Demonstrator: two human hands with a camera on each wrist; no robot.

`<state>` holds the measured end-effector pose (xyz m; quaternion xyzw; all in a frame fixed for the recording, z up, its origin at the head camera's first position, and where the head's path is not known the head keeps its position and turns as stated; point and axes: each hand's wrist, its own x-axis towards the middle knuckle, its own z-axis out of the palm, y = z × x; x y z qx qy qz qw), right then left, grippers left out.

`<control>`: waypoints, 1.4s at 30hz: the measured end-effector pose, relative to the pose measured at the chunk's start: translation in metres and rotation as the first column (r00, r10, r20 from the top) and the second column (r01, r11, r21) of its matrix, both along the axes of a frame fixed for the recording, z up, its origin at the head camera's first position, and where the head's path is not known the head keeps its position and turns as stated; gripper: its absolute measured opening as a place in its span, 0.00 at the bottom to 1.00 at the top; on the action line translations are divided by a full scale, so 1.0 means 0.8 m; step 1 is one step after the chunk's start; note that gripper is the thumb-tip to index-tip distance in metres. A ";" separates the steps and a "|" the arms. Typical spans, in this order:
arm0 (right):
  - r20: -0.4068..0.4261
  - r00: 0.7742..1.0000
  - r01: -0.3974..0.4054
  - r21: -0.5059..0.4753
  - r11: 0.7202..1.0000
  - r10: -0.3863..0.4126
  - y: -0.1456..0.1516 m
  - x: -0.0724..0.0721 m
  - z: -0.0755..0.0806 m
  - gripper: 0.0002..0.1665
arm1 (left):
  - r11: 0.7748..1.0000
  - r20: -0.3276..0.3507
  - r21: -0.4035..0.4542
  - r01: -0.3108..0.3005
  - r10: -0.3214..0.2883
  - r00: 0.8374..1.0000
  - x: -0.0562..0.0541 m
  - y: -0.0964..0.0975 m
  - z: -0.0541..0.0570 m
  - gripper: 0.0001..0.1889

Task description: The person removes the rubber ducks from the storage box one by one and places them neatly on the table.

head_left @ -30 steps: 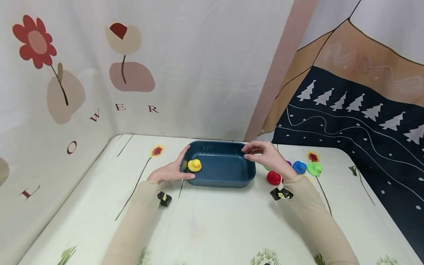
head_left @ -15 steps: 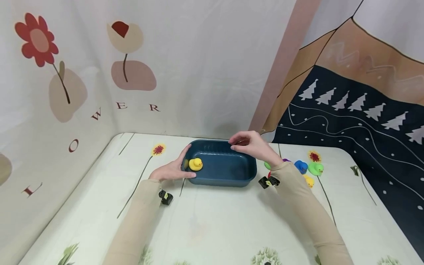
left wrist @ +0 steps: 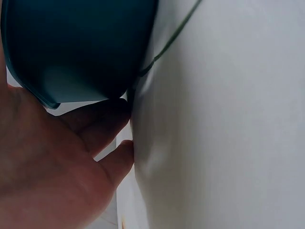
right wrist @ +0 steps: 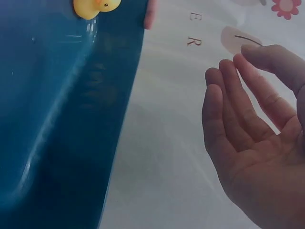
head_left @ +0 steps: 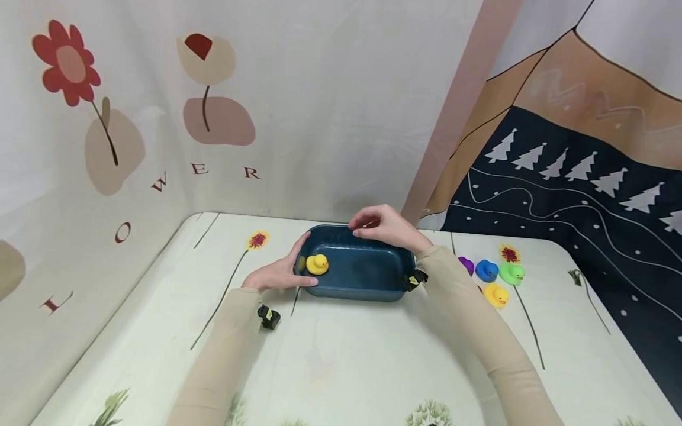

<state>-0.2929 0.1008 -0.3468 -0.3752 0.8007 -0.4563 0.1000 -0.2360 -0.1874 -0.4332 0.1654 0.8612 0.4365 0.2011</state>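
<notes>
A dark blue rectangular basin [head_left: 362, 266] stands on the table, with a yellow rubber duck [head_left: 317, 264] inside at its left end. My left hand [head_left: 277, 273] grips that end, thumb along the near side. In the left wrist view, fingers [left wrist: 102, 121] reach around the basin's outer wall [left wrist: 81, 52]. Over the basin's far rim is my right hand [head_left: 385, 226]; its fingers bend loosely. The right wrist view shows this hand [right wrist: 257, 129] holding nothing, thumb near the index fingertip and apart from the basin [right wrist: 57, 119].
Right of the basin sit more rubber ducks: purple [head_left: 466, 265], blue [head_left: 487, 271], green [head_left: 512, 273] and yellow [head_left: 496, 295]. My right sleeve [head_left: 469, 319] covers part of that group. A white printed curtain [head_left: 309, 118] hangs right behind the table.
My right hand has moved left and away from me, from the basin's right end to its far rim. More ducks show behind the sleeve. My left hand keeps its hold.
</notes>
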 end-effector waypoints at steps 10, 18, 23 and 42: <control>0.077 0.996 -0.040 -0.031 0.999 0.042 -0.020 -0.026 -0.015 0.15 | 1.000 0.002 -0.009 -0.003 0.003 1.000 -0.001 0.001 -0.001 0.62; 0.129 0.985 -0.109 -0.078 0.991 0.119 -0.041 -0.036 -0.037 0.14 | 1.000 0.000 -0.005 0.003 -0.003 1.000 -0.002 0.001 0.000 0.59; 0.174 0.969 -0.166 -0.080 0.983 0.178 -0.053 -0.035 -0.051 0.14 | 1.000 0.006 -0.007 0.005 -0.005 1.000 -0.001 0.000 0.000 0.59; 0.226 0.934 -0.296 0.048 0.954 0.278 -0.078 -0.036 -0.088 0.15 | 1.000 -0.011 -0.002 0.014 -0.014 1.000 0.001 -0.002 0.002 0.58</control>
